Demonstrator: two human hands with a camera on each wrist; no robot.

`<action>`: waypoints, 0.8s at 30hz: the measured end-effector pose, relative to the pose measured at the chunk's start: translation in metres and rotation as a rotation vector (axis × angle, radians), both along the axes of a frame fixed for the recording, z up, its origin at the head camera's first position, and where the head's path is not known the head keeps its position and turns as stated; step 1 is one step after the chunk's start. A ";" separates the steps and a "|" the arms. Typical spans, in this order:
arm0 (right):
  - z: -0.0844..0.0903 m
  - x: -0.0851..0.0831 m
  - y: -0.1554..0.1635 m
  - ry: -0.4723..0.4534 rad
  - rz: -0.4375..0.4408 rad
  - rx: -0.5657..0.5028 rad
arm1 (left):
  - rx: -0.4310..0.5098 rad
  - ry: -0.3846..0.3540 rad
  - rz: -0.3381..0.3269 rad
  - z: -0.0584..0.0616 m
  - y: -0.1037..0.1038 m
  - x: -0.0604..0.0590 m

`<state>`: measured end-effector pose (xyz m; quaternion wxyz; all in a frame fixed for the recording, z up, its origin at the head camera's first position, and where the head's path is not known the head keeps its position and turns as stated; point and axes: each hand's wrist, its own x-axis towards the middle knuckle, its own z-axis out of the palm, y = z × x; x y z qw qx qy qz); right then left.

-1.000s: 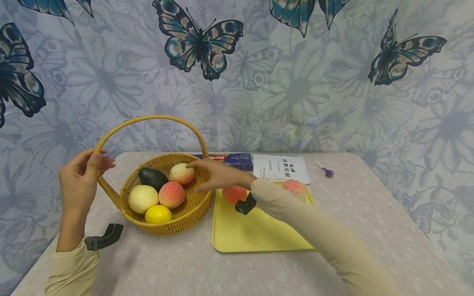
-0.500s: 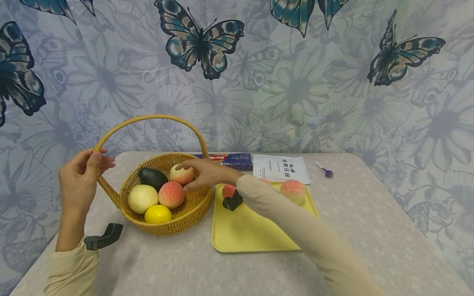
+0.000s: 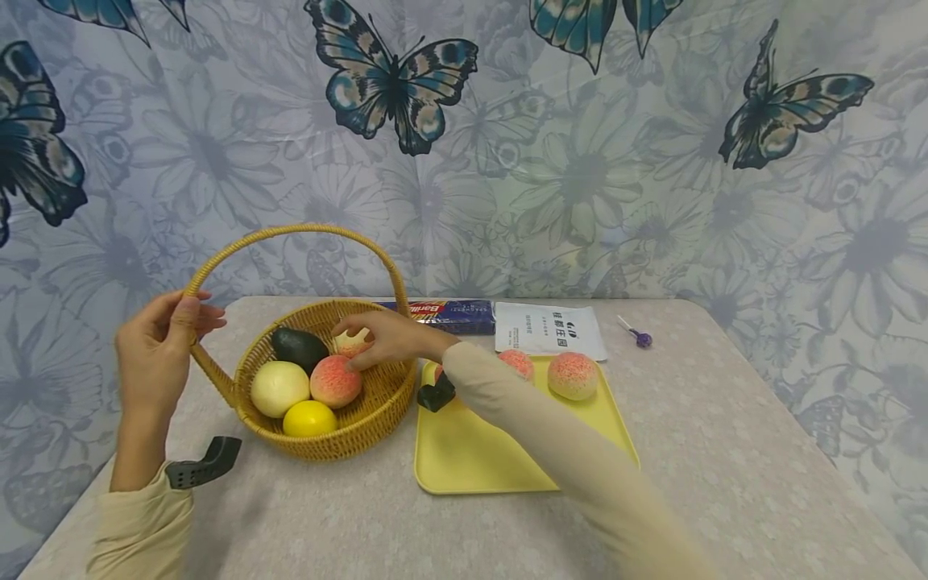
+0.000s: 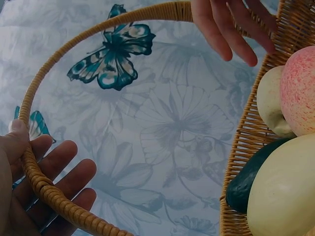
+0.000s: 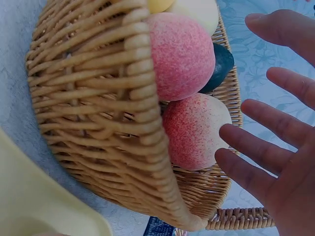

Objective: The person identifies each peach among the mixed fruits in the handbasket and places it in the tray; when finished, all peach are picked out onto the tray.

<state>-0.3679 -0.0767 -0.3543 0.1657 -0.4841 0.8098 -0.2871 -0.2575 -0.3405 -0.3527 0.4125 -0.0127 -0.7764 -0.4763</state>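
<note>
My left hand (image 3: 155, 350) holds the arched handle (image 3: 290, 229) of a yellow wicker basket (image 3: 387, 407), thumb on one side and fingers behind. Over the basket's right half reaches my right hand (image 3: 395, 334), its fingers spread and slightly bent. In the right wrist view those fingertips are right at a pink and cream peach (image 5: 197, 130), partly hidden by the hand in the head view. Beside it in the basket lie a redder peach (image 3: 335, 382), a dark green avocado (image 3: 300, 348), a pale round fruit (image 3: 279, 389) and a yellow lemon (image 3: 310, 419).
Right of the basket, a yellow tray (image 3: 493, 463) bears a speckled peach (image 3: 573, 376) and other reddish fruit partly behind the right arm. Farther back lie a blue Barilla spaghetti pack (image 3: 460, 318) and a white printed packet (image 3: 551, 330). A purple lollipop (image 3: 642, 339) lies at right.
My right hand has moved left, deeper over the basket, to the back peach. More of the tray's fruit shows behind the arm. The left hand and basket stay put.
</note>
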 end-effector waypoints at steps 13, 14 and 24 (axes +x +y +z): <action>0.001 -0.005 -0.011 0.009 0.009 0.101 | 0.010 -0.002 -0.006 0.004 0.004 0.002; 0.000 -0.005 -0.013 0.007 0.012 0.107 | 0.007 0.003 -0.009 0.005 0.004 0.002; -0.003 -0.003 -0.023 0.022 0.054 0.204 | 0.008 -0.010 0.003 0.004 0.003 0.004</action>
